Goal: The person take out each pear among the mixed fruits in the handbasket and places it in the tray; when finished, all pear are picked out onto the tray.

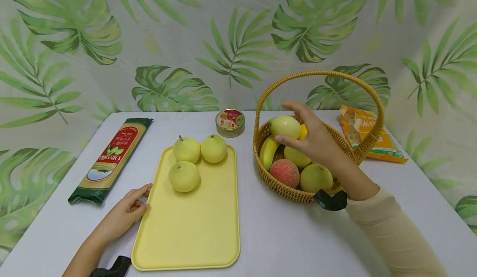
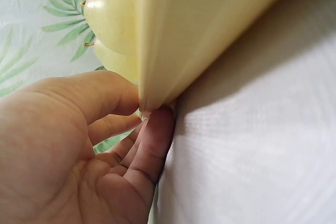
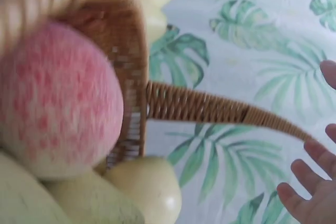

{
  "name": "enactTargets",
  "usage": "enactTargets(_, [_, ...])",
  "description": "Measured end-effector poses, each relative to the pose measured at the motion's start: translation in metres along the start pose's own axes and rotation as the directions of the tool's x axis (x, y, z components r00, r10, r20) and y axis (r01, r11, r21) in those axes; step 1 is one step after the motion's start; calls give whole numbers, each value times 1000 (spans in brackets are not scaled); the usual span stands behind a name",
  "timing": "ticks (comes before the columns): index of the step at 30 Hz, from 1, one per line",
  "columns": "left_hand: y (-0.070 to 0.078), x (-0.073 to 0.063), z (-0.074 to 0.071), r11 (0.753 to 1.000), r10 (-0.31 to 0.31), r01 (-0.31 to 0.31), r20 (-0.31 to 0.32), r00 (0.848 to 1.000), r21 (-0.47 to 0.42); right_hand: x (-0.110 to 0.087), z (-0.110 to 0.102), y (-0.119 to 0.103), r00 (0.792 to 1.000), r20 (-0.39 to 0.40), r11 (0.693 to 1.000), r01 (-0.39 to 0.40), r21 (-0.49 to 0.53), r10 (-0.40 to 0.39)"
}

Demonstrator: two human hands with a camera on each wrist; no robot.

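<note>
My right hand (image 1: 314, 138) reaches over the wicker basket (image 1: 283, 192), thumb and fingers spread around a pale green fruit (image 1: 285, 127). In the right wrist view, its fingers (image 3: 315, 179) are apart with nothing between them. A banana (image 1: 269, 152), a pink peach (image 1: 285, 173), an orange fruit (image 1: 303, 132) and yellow-green pears (image 1: 316, 178) lie in the basket. My left hand (image 1: 124, 215) holds the left edge of the yellow tray (image 1: 190, 231); the left wrist view shows fingertips (image 2: 160, 121) pinching its rim. Three pale yellow pears (image 1: 184, 176) sit at the tray's far end.
A long pasta packet (image 1: 112, 159) lies left of the tray. A round tin (image 1: 230, 123) stands behind, between tray and basket. An orange and white bag (image 1: 370, 134) lies right of the basket, partly behind its tall arched handle (image 1: 316, 73). Leaf-patterned cloth (image 1: 238, 41) hangs behind the table.
</note>
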State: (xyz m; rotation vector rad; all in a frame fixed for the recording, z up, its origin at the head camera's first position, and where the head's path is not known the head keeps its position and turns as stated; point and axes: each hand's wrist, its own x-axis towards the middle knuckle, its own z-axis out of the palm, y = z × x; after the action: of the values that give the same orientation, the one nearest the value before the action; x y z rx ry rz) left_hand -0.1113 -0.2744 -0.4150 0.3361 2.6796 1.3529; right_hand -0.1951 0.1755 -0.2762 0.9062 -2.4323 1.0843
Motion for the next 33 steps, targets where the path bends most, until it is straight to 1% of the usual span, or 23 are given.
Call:
enactTargets(4, [1,0,0,1000,-5,5,1,1000,0,6,-8,16,997,59,998,-52,-29,53])
enactTargets(9, [2,0,0,1000,-9,9,2,1000,1,13,-10,31,982,130,990,-136,-24,138])
enactTargets(15, [2,1,0,1000,-11,11,-2,1000,7,17,-9,50,952,180,967,-255,26,246])
enactTargets(18, [2,0,0,1000,-14,14,-6,1000,8,17,-7,58,933,208,950,-309,46,294])
enactTargets(26, [1,0,0,1000,-13,13,-8,1000,6,15,-1,71,896,267,922,-382,62,354])
enactTargets(28, [2,0,0,1000,-11,11,-8,1000,2,15,0,73,891,269,915,-396,71,365])
enactTargets(33, [3,0,0,1000,-10,10,-6,1000,-6,15,5,79,888,260,906,-413,90,379])
